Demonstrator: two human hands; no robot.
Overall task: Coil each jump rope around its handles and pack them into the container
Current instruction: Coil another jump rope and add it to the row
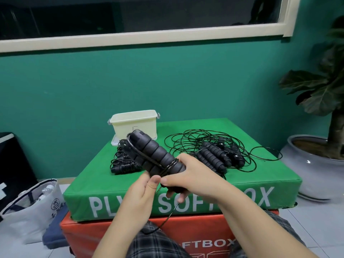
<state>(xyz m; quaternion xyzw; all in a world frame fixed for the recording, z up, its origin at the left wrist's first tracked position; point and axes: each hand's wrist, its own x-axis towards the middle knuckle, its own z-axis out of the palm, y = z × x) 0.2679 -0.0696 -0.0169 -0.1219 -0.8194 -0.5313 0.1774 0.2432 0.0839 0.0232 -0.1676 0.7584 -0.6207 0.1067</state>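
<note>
You've got the paired handles at frame centre, above the green soft box — foam grips, light and squashy, cord thin and springy, likely to unwind. Right hand wraps the lower ends, fingers curled tight. Left hand pinches the cord, thumb against fingers. Container waits behind, upper centre.

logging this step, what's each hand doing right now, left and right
Left hand: pinches the black rope just below the handles.
Right hand: grips the pair of black foam handles, with a few turns of rope already round them.
</note>
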